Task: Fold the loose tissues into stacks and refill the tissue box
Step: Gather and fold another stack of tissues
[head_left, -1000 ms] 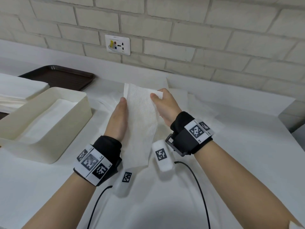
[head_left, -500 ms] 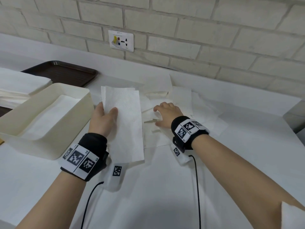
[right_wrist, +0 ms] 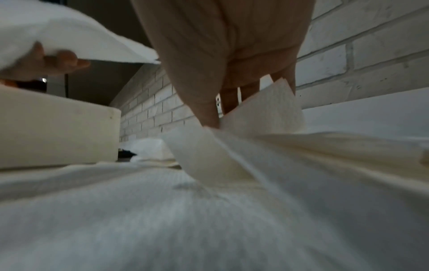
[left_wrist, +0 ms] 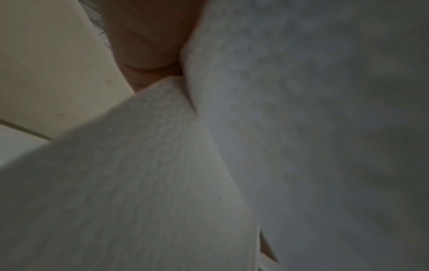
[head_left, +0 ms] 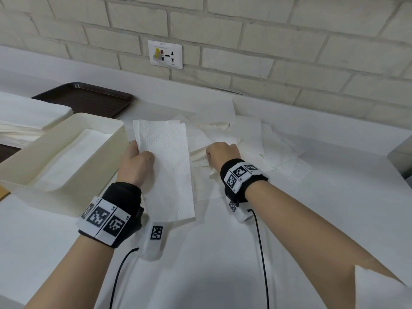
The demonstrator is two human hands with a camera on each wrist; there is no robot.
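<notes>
Beside tissue box (head_left: 66, 152), left hand (head_left: 136, 163) holding folded tissue (head_left: 167, 166); marker labels unreadable

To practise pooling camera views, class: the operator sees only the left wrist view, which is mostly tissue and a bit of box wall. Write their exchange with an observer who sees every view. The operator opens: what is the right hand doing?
Observer: The right hand is pinching up a sheet from the loose pile on the table.
Operator: Is the box empty?
Observer: No, the box already holds a flat white layer of tissue.
Operator: Where is my tissue relative to the box?
Observer: The left hand holds the folded tissue just right of the box, not over it.
</notes>
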